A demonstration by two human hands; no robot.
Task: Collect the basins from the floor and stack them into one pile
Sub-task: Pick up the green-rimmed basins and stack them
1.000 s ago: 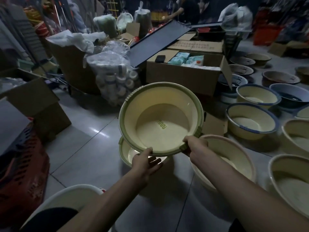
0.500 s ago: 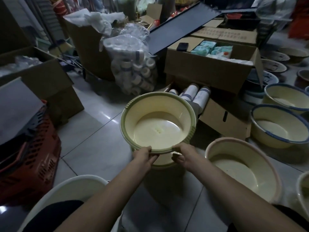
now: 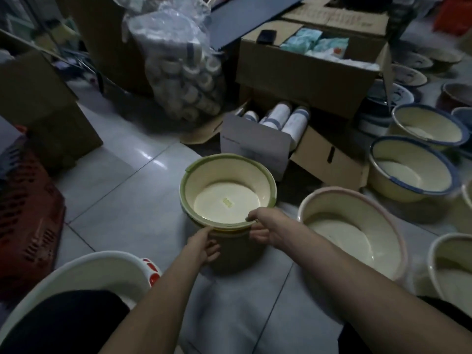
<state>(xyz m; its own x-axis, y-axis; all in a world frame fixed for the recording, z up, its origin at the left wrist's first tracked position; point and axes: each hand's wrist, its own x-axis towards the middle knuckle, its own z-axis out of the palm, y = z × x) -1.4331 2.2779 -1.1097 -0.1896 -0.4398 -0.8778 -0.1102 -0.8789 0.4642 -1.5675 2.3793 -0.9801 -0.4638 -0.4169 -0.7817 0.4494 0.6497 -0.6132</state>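
A cream basin with a green rim (image 3: 227, 200) sits nested in another basin on the tiled floor straight ahead; only a sliver of the lower one's rim shows beneath it. My right hand (image 3: 263, 226) pinches the near rim of the green-rimmed basin. My left hand (image 3: 204, 247) rests against the outer wall just below the rim, fingers loosely spread. To the right a pink-rimmed cream basin (image 3: 357, 226) stands on the floor. Two blue-rimmed basins (image 3: 408, 169) (image 3: 429, 126) stand further right, and another cream basin (image 3: 452, 267) lies at the right edge.
A white basin (image 3: 76, 277) is at the lower left by my knee. A red crate (image 3: 28, 226) stands left. Cardboard boxes (image 3: 306, 70), a low box of white rolls (image 3: 275, 123) and a plastic bag of rolls (image 3: 184, 72) crowd the floor behind. More bowls lie far right.
The green-rimmed basin has come down from mid-air and toward me, and now sits nested in the basin on the floor. My left hand slid off the rim to the side wall.
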